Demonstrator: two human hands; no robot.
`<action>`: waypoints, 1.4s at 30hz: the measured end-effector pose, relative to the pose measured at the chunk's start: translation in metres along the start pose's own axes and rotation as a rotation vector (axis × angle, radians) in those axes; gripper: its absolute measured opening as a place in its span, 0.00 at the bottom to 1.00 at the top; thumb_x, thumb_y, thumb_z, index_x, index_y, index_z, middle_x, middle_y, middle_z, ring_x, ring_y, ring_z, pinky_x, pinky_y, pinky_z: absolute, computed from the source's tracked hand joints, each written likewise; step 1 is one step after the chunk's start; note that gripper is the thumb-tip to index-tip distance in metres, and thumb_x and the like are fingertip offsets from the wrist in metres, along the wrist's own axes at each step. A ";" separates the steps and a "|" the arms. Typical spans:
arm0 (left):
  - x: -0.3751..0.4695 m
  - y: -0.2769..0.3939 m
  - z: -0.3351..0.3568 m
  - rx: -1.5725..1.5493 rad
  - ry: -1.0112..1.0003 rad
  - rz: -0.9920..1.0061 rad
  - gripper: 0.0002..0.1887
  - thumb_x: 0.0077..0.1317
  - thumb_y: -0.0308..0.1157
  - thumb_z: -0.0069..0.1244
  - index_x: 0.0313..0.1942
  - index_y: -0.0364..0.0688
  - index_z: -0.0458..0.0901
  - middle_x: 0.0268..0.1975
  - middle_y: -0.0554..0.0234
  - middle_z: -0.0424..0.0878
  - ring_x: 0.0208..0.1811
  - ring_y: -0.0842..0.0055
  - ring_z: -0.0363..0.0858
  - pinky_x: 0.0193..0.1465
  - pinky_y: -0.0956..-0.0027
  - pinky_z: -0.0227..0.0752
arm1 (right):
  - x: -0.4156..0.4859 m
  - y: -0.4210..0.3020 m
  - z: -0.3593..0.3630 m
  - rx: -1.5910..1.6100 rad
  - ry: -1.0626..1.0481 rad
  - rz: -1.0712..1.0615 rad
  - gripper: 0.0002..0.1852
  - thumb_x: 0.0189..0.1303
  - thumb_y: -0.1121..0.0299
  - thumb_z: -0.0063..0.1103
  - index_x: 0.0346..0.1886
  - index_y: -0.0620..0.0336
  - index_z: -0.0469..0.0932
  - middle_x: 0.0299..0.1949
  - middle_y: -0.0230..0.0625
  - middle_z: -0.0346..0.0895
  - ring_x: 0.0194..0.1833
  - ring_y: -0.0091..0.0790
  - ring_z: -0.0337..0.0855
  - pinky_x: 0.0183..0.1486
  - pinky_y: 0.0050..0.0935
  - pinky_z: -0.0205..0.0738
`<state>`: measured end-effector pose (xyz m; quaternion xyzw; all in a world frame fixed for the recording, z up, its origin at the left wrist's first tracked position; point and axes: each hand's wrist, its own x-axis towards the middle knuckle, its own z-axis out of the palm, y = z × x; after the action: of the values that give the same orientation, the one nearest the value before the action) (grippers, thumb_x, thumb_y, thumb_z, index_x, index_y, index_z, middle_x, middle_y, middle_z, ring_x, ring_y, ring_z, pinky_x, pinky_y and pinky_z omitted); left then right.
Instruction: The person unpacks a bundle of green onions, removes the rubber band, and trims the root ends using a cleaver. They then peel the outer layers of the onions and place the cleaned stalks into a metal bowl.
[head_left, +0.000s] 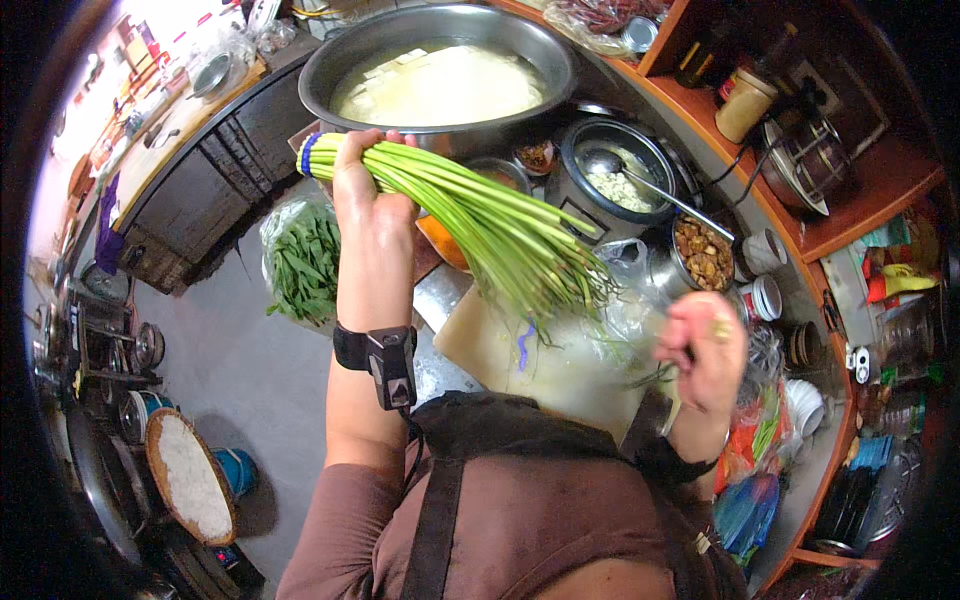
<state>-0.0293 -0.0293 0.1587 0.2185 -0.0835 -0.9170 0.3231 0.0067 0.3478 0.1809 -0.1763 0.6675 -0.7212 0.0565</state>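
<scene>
My left hand (367, 180) grips a bunch of long green stems (465, 202), apparently garlic scapes, near the end tied with a blue-purple band (307, 154). Their thin, loose ends fan out to the right over a pale cutting board (469, 337). On that board lies a purple strip (523, 349). My right hand (705, 345) is raised at the board's right side, fingers curled and blurred by motion. Thin dark green strands show beside its fingers; whether it holds them is unclear. A clear plastic bag (626, 262) lies just past the stem ends.
A large metal basin (315, 90) holds white blocks, apparently tofu, in liquid. A pot (570, 161) with a ladle (652, 191) and a bowl of brown chunks (703, 251) stand at right. Bagged leafy greens (304, 259) are at left, a round basket (154, 435) lower left, wooden shelves (862, 225) far right.
</scene>
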 end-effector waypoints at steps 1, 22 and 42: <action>-0.002 -0.002 0.002 -0.002 -0.041 -0.022 0.07 0.59 0.21 0.53 0.37 0.33 0.73 0.34 0.55 0.78 0.36 0.66 0.79 0.50 0.56 0.81 | 0.000 0.012 0.002 -0.079 -0.090 0.094 0.13 0.74 0.60 0.50 0.43 0.61 0.77 0.24 0.28 0.71 0.22 0.18 0.71 0.20 0.15 0.55; -0.030 -0.015 0.014 -0.003 -0.050 -0.027 0.07 0.57 0.21 0.53 0.35 0.35 0.73 0.34 0.56 0.77 0.36 0.68 0.79 0.50 0.56 0.81 | 0.033 0.055 0.093 -0.875 -0.334 -0.702 0.06 0.58 0.74 0.67 0.37 0.63 0.81 0.26 0.43 0.79 0.25 0.44 0.80 0.27 0.39 0.73; -0.008 -0.024 0.018 -0.014 -0.061 -0.082 0.08 0.57 0.22 0.55 0.36 0.36 0.74 0.34 0.58 0.77 0.37 0.70 0.80 0.53 0.57 0.81 | 0.023 0.048 0.035 -0.420 -0.012 -0.049 0.08 0.64 0.69 0.64 0.38 0.63 0.76 0.28 0.37 0.75 0.28 0.37 0.75 0.34 0.31 0.71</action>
<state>-0.0451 -0.0054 0.1710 0.1912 -0.0781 -0.9363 0.2842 -0.0110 0.3027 0.1397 -0.2048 0.7982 -0.5665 0.0051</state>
